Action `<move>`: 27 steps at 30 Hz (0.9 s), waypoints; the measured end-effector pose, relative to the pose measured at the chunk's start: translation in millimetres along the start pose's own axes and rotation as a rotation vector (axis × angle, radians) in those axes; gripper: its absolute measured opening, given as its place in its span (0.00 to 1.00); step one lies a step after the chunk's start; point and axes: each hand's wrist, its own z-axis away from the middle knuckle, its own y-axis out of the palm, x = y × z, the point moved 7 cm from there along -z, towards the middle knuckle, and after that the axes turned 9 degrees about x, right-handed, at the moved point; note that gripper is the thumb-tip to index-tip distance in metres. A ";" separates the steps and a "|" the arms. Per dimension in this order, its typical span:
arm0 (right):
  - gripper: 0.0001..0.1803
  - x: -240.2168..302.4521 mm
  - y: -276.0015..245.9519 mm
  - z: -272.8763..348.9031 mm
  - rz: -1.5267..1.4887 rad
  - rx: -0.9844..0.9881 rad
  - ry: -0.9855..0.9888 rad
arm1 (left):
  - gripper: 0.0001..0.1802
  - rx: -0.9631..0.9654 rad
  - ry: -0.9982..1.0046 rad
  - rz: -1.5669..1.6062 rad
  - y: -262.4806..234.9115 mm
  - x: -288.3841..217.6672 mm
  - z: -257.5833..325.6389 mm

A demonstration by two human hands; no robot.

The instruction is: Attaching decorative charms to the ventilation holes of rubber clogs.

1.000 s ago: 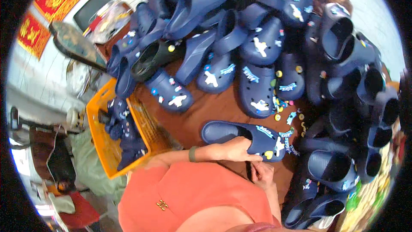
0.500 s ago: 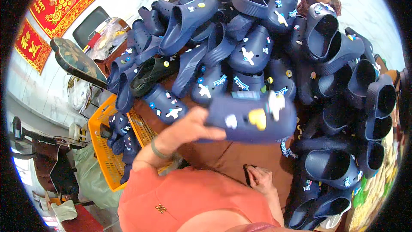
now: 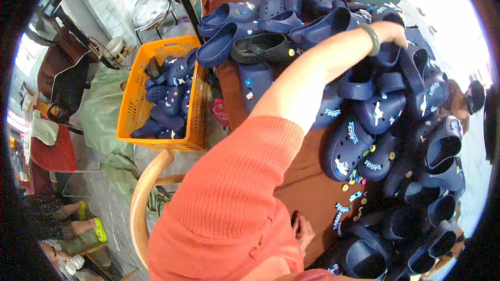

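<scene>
My left arm stretches across the table to the pile of navy clogs, a green bangle [image 3: 372,40] on its wrist. At the far side, my left hand [image 3: 389,33] is bent down over a navy clog [image 3: 388,56], its fingers curled and partly hidden. My right hand [image 3: 303,233] stays low by the table's near edge, fingers closed around a small dark object [image 3: 296,220] that I cannot make out. Between the hands stand navy clogs [image 3: 348,148] with white and blue charms. Loose colourful charms [image 3: 355,196] lie on the brown tabletop [image 3: 307,192].
An orange crate [image 3: 192,119] holding more clogs stands on the floor left of the table. A curved wooden chair arm [image 3: 143,198] is close to my left side. Stacked clogs [image 3: 367,257] crowd the right side. Another person [image 3: 461,99] is beyond the pile.
My left hand has moved from the middle to the far side of the pile. The clog with a yellow heart that it held no longer shows. The view has turned left.
</scene>
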 end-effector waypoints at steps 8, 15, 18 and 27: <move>0.08 7.3 -8.0 -15.3 -0.106 -0.035 0.042 | 0.34 0.199 -0.209 -0.177 38.6 18.5 1.4; 0.07 -12.5 2.5 -10.5 -0.153 -0.007 0.148 | 0.15 -0.496 0.116 0.075 -60.0 49.7 92.5; 0.08 -12.3 -0.3 -9.4 -0.130 0.009 0.184 | 0.14 -0.670 -0.023 0.008 -130.3 113.3 166.6; 0.05 -20.1 2.6 -9.3 0.023 -0.056 0.203 | 0.12 -0.639 -0.573 -0.140 -180.8 391.7 296.8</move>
